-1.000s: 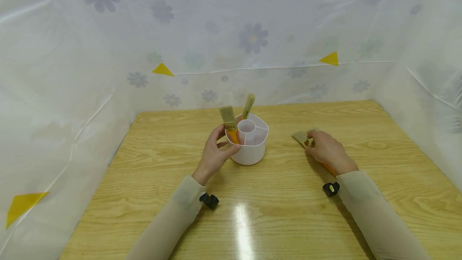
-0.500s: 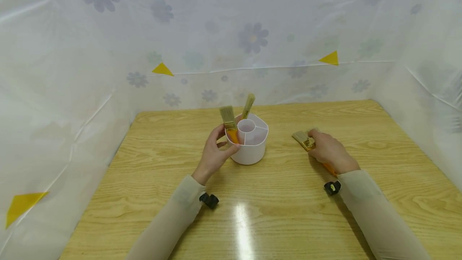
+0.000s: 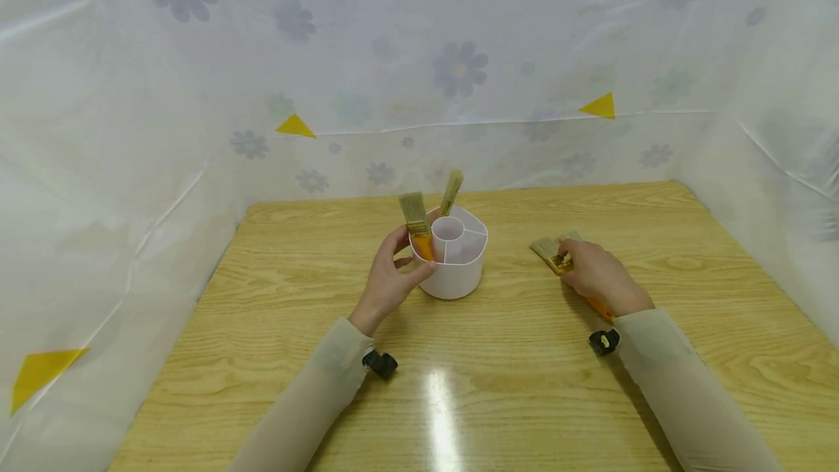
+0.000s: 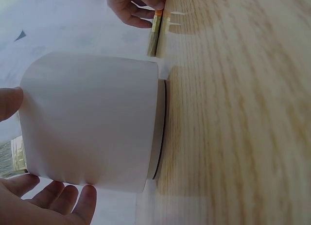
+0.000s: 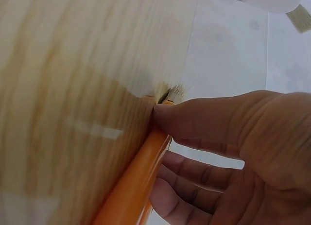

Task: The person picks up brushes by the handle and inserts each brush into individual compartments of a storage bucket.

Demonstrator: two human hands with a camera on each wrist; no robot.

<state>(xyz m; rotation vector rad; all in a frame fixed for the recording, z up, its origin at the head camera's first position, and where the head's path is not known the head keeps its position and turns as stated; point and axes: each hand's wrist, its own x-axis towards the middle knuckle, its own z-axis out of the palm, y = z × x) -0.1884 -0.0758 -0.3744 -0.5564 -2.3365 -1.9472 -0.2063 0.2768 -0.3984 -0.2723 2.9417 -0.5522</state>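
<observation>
A white round organizer [image 3: 452,279] with compartments and a central tube stands upright on the table. My left hand [image 3: 387,281] grips its left side, thumb at the front near the rim, fingers behind; the left wrist view shows fingertips [image 4: 86,200] against its wall. One paintbrush [image 3: 414,213] stands bristles up in its left compartment, and another brush [image 3: 451,193] leans at the back. To the right, my right hand [image 3: 599,275] pinches a paintbrush [image 5: 133,181] with an orange handle low at the tabletop. A second brush's bristles [image 3: 572,237] show beside it, mostly hidden by the hand.
The wood-grain table [image 3: 295,355] reaches back to a flowered plastic curtain [image 3: 419,79], with plastic sheets at both sides. Yellow triangles [image 3: 296,127] mark the sheeting. A black wrist camera [image 3: 380,364] hangs at each sleeve cuff.
My right hand has shifted very slightly to the right along the brush, baring a little more of its metal band midway. The left hand, the organizer and its brushes have stayed put.
</observation>
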